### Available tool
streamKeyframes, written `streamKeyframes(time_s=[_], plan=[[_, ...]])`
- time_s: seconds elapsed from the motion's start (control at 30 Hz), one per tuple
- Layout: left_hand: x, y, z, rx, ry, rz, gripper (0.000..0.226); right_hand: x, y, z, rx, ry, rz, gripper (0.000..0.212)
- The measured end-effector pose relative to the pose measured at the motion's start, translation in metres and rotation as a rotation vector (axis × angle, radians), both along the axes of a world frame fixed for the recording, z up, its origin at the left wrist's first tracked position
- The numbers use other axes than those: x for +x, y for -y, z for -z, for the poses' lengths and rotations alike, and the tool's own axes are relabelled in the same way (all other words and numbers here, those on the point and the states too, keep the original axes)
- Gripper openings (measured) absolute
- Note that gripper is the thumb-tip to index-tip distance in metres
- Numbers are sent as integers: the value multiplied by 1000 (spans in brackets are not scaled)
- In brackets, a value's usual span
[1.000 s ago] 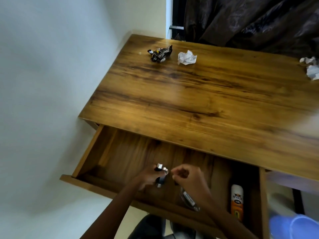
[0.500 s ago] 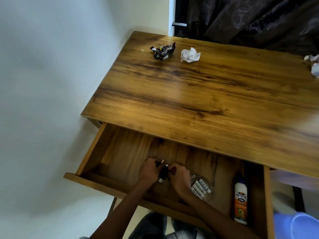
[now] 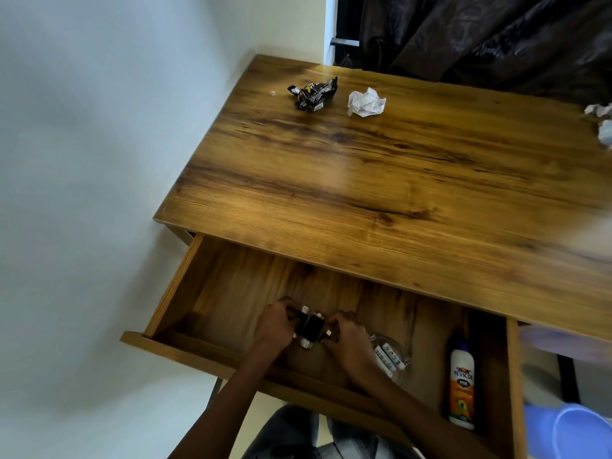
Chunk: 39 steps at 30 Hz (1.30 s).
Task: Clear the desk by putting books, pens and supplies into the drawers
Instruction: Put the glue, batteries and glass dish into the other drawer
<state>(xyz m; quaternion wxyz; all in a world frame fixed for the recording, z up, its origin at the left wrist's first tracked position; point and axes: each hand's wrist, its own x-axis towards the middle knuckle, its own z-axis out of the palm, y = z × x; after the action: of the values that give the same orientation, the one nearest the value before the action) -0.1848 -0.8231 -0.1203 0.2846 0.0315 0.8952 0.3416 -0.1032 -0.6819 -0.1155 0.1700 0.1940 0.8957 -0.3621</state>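
The drawer (image 3: 172,293) of the wooden desk (image 3: 397,180) stands pulled out. Inside it, my left hand (image 3: 275,326) and my right hand (image 3: 347,339) both grip a small cluster of black binder clips (image 3: 309,326) with silver handles, low against the drawer floor. To the right of my right hand lies a clear glass dish (image 3: 394,359) with white batteries in it. Farther right, a white and orange Fevicol glue bottle (image 3: 461,382) lies flat in the drawer.
A crumpled dark wrapper (image 3: 313,94) and a crumpled white paper (image 3: 366,102) lie at the desk's far left. More crumpled paper (image 3: 601,124) sits at the right edge. A blue plastic tub (image 3: 569,432) is below right; a wall runs along the left.
Both hands have sunk from above the drawer front down to its floor with the clips. The view has shifted, showing more of the dish and glue bottle.
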Motion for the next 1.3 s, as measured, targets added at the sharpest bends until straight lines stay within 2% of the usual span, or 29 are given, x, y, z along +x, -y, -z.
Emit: streamKeyframes(time_s=[0.1, 0.17, 0.47, 0.83, 1.07, 1.17, 1.3], plan=[[-1, 3, 2, 23, 2, -40, 27, 0, 4, 3, 53, 15, -51, 51], [-1, 3, 3, 34, 18, -44, 31, -1, 6, 4, 72, 20, -62, 53], [6, -1, 6, -6, 6, 35, 28, -2, 3, 6, 85, -22, -89, 56], [19, -7, 2, -22, 32, 79, 26, 4, -2, 1, 239, -61, -316, 49], [18, -5, -7, -45, -6, 87, 31, 0, -15, -10, 243, -132, -309, 48], [18, -3, -13, -41, -95, 208, 53, 0, -37, -20, 210, -158, -238, 34], [20, -4, -18, -167, -222, 596, 83, 9, -58, -22, 194, -177, -161, 30]])
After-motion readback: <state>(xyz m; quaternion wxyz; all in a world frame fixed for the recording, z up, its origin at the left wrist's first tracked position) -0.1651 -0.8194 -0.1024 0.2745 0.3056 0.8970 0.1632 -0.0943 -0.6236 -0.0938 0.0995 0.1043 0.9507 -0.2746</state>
